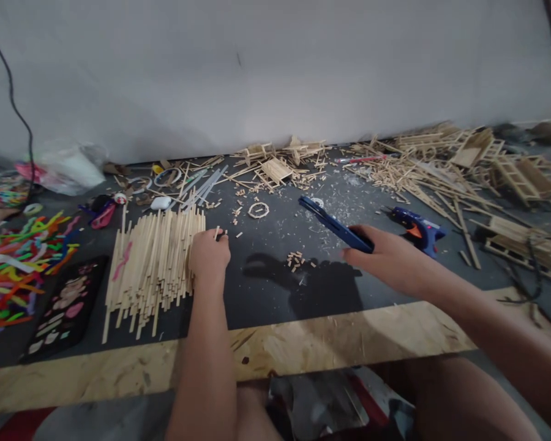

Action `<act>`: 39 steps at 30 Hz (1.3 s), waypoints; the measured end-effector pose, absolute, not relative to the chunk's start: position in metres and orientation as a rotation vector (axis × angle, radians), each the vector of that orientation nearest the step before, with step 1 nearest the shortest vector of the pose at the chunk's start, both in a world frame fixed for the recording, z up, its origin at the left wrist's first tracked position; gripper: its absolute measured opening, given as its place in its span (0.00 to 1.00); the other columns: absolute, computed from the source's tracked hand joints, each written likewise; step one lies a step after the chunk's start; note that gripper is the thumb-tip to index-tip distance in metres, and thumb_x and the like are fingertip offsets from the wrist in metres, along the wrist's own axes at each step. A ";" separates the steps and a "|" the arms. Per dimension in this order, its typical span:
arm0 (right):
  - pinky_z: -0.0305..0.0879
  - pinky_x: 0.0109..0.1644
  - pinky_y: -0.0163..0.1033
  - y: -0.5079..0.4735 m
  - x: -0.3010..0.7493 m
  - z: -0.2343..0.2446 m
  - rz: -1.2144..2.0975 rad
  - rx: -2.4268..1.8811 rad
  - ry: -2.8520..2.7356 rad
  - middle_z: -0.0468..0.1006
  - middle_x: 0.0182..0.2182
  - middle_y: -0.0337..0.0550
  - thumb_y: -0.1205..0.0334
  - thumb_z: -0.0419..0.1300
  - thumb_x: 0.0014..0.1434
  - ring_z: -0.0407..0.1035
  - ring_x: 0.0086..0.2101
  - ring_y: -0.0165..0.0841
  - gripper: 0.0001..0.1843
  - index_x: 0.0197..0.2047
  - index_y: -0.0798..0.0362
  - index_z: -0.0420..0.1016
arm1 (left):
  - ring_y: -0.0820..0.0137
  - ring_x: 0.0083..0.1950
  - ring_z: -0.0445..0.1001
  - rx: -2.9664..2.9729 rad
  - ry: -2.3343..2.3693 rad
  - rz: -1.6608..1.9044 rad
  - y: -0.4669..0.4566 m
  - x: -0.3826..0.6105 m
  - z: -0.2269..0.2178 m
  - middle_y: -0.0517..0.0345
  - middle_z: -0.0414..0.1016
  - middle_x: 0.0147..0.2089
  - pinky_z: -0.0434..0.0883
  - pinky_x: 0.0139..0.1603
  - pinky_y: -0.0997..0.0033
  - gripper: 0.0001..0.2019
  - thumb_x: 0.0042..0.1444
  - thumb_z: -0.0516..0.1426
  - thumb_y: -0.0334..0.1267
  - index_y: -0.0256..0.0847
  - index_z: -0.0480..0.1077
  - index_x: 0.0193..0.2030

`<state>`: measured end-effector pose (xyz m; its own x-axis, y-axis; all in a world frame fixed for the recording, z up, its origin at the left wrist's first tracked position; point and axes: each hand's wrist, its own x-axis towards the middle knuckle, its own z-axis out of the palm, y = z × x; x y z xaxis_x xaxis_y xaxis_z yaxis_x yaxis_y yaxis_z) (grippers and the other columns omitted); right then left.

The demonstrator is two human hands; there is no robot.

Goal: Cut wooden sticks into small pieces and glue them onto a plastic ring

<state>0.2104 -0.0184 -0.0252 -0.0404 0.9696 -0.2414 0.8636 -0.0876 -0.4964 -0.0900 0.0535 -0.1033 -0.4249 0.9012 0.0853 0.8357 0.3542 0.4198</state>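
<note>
The left hand (209,254) was curled, fingertips pinching a short stick (217,233) at the right edge of the stick pile (151,263), left of the bench's middle; the right hand (388,256) gripped a blue cutter (335,224) above the bench's centre; a blue glue gun (417,228) lay just right of it.

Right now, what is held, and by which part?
Right hand: blue tool, by its handle end. Left hand: rests on the stick pile; hold unclear.
</note>
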 end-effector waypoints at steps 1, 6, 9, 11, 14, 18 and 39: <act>0.57 0.28 0.36 -0.017 0.208 -0.024 0.828 -2.012 -1.943 0.76 0.30 0.41 0.44 0.51 0.53 0.68 0.28 0.35 0.22 0.46 0.48 0.69 | 0.57 0.47 0.72 1.584 2.454 0.607 0.052 -0.088 -0.102 0.44 0.72 0.49 0.67 0.45 0.62 0.15 0.52 0.53 0.41 0.42 0.74 0.44; 0.58 0.28 0.36 -0.013 0.204 -0.020 0.919 -1.953 -1.823 0.76 0.30 0.41 0.42 0.51 0.53 0.68 0.28 0.35 0.24 0.46 0.48 0.69 | 0.54 0.47 0.71 1.566 2.447 0.544 0.048 -0.081 -0.094 0.42 0.69 0.51 0.67 0.44 0.58 0.18 0.53 0.53 0.43 0.44 0.71 0.50; 0.55 0.24 0.35 -0.012 0.205 -0.022 0.929 -1.959 -1.743 0.73 0.26 0.40 0.40 0.51 0.52 0.65 0.24 0.33 0.24 0.42 0.49 0.70 | 0.52 0.49 0.71 1.564 2.433 0.505 0.049 -0.079 -0.092 0.42 0.67 0.53 0.66 0.44 0.56 0.18 0.53 0.52 0.43 0.46 0.71 0.50; 0.53 0.23 0.35 -0.012 0.207 -0.027 0.939 -1.941 -1.677 0.71 0.24 0.39 0.38 0.51 0.51 0.63 0.23 0.31 0.24 0.38 0.50 0.71 | 0.53 0.48 0.71 1.560 2.430 0.507 0.050 -0.080 -0.093 0.44 0.69 0.51 0.67 0.43 0.57 0.16 0.53 0.52 0.42 0.47 0.73 0.47; 0.51 0.21 0.34 -0.011 0.214 -0.036 1.000 -1.903 -1.539 0.68 0.21 0.37 0.37 0.52 0.50 0.59 0.20 0.29 0.25 0.35 0.50 0.71 | 0.56 0.44 0.73 1.553 2.449 0.515 0.052 -0.082 -0.096 0.47 0.74 0.46 0.67 0.41 0.60 0.13 0.52 0.53 0.41 0.46 0.74 0.42; 0.51 0.20 0.34 -0.008 0.226 -0.044 1.049 -1.870 -1.389 0.67 0.20 0.37 0.38 0.55 0.48 0.58 0.19 0.29 0.24 0.34 0.51 0.71 | 0.58 0.41 0.74 1.547 2.474 0.513 0.052 -0.083 -0.098 0.50 0.76 0.41 0.66 0.38 0.63 0.11 0.52 0.53 0.39 0.45 0.74 0.39; 0.66 0.38 0.39 -0.025 0.267 -0.052 1.206 -1.631 -0.914 0.75 0.34 0.45 0.47 0.59 0.49 0.70 0.36 0.40 0.21 0.42 0.52 0.72 | 0.63 0.45 0.72 1.857 1.961 0.522 -0.004 -0.002 -0.077 0.49 0.75 0.42 0.64 0.43 0.67 0.12 0.60 0.46 0.38 0.39 0.70 0.38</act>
<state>0.2670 -0.0254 -0.0516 0.2561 0.9146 -0.3130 0.0540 -0.3368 -0.9400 -0.0020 -0.0044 -0.0774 -0.0474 0.9986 -0.0251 0.8538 0.0536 0.5179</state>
